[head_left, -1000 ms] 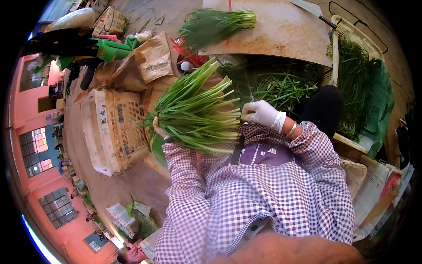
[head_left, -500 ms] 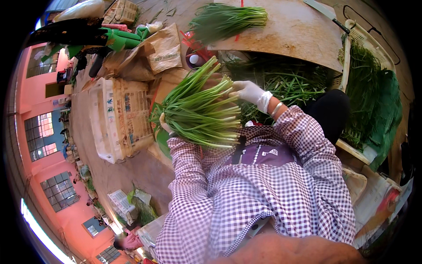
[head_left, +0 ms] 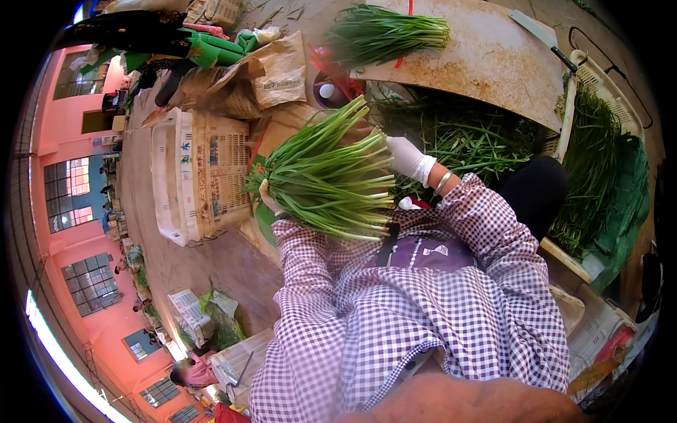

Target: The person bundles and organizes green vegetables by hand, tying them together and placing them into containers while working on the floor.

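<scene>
A large fanned bunch of garlic chives (head_left: 328,176) lies across the front of my body, its pale cut ends spread to the right. My left hand (head_left: 269,199) is closed around its leafy left end, mostly covered by leaves. At the pale ends, my right hand (head_left: 407,158), in a white glove, touches the stalks with bent fingers. Its fingertips are partly behind the stalks, so what they pinch does not show. Another bunch of chives (head_left: 391,32), with a red tie under it, rests on the board (head_left: 486,67) ahead.
Loose green leaves (head_left: 479,137) fill the space below the board. A knife (head_left: 539,35) lies at the board's far right corner. On the right stands a pale crate (head_left: 575,99) of greens; on the left, a stack of white crates (head_left: 176,176). A brown sack (head_left: 282,74) sits beyond.
My right hand has shifted slightly down and its fingers have bent in toward the stalks. The bunch stays in my left hand. The whole view has turned a little.
</scene>
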The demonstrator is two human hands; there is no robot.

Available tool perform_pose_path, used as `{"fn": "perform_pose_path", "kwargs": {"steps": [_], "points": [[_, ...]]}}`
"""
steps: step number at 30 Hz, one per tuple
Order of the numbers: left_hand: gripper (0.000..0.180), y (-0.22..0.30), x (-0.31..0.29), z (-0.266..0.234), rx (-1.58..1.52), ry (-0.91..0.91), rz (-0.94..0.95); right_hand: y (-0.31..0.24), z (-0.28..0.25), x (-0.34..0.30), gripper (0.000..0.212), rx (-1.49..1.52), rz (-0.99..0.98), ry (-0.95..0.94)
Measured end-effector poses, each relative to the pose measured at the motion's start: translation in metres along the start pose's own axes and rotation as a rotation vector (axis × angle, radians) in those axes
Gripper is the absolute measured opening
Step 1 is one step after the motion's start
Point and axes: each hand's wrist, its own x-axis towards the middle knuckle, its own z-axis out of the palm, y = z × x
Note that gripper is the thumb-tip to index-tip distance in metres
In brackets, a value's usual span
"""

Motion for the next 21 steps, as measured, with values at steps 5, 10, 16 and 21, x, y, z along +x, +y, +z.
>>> {"fn": "perform_pose_path", "kwargs": {"steps": [5, 10, 16, 21], "points": [[0.066, 0.004, 0.005, -0.004, 0.090, 0.009, 0.046, -0.012, 0.008, 0.007, 0.035, 0.908, 0.162, 0.039], [0.056, -0.010, -0.009, 0.057, -0.039, -0.305, 0.320, -0.083, -0.024, -0.022, 0.047, 0.771, -0.196, -0.342], [0.044, -0.002, 0.001, 0.064, -0.125, -0.644, 0.312, -0.045, -0.038, -0.037, 0.044, 0.496, -0.012, -0.382], [0.040, 0.006, 0.022, 0.021, 0.089, -0.649, 0.661, -0.016, -0.059, -0.033, 0.022, 0.554, 0.165, -0.111]]}}
